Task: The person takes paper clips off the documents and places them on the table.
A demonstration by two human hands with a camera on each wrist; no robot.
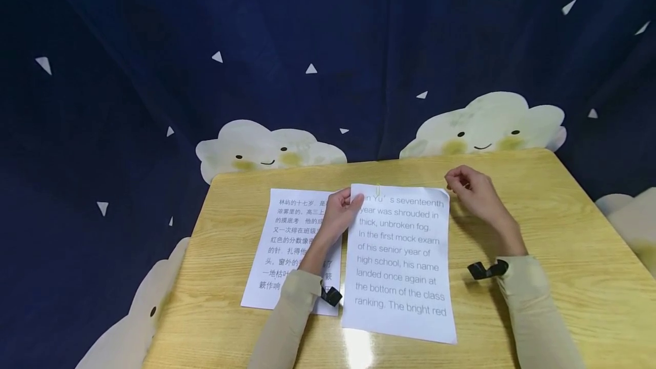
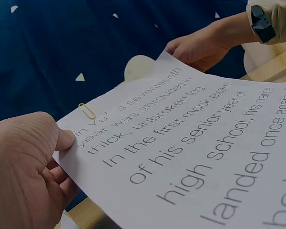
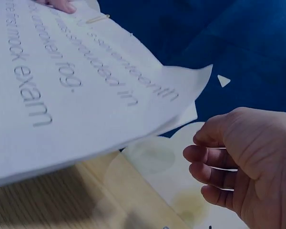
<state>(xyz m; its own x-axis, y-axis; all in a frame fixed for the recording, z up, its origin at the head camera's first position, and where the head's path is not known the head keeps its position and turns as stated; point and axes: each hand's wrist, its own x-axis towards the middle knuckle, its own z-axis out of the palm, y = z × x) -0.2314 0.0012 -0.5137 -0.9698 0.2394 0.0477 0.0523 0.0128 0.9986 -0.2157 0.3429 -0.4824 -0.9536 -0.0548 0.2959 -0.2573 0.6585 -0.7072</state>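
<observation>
My left hand (image 1: pixel 339 215) pinches the upper left corner of a stack of printed English sheets (image 1: pixel 400 269), thumb on top. In the left wrist view the stack is raised and tilted, and a yellow paper clip (image 2: pixel 87 111) sits on its top edge near the thumb. My right hand (image 3: pixel 257 157) holds nothing; its fingers are loosely bent, just off the upper right corner. That corner curls up in the right wrist view, where a lower sheet's corner shows beneath it. A sheet of Chinese text (image 1: pixel 287 244) lies on the table to the left, partly covered by my left arm.
The wooden table (image 1: pixel 564 244) extends to both sides of the sheets. A dark blue curtain (image 1: pixel 318 33) with white triangles and smiling clouds hangs behind it. A black strap (image 1: pixel 487 270) is on the right wrist, another (image 1: pixel 331 295) on the left.
</observation>
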